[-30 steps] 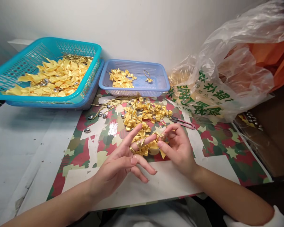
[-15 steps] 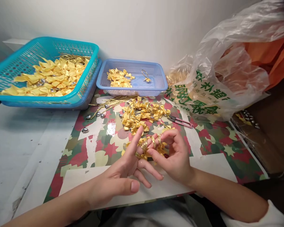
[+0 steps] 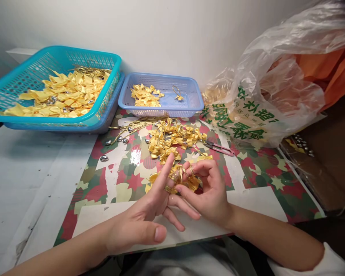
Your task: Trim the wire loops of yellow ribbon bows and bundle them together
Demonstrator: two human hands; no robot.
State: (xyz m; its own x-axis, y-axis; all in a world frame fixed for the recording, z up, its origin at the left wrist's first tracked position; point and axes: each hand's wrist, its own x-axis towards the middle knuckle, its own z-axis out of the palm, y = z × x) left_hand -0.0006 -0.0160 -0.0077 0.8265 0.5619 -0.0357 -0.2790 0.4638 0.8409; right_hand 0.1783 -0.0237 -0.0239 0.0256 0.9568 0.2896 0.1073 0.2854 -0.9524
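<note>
My left hand (image 3: 149, 214) is spread, palm up, with several gold wire rings (image 3: 176, 176) round one of its fingers. Yellow bows hang from these rings behind the fingers. The thumb and index finger of my right hand (image 3: 208, 191) are closed on the rings near that fingertip. Just beyond my hands lies a pile of yellow bows (image 3: 175, 138) with gold wire loops and silver bells. Pink-handled thread snips (image 3: 221, 148) rest to the right of the pile.
A turquoise basket (image 3: 74, 119) of bows stands stacked at the left. Behind the pile, a blue basket (image 3: 161, 111) holds bows. Gold wires (image 3: 138, 124) and silver bells (image 3: 104, 158) lie on the table; a plastic bag (image 3: 247, 107) stands at the right.
My right hand has shifted slightly left along the finger with the rings. The rings near its fingertips have moved closer to the others.
</note>
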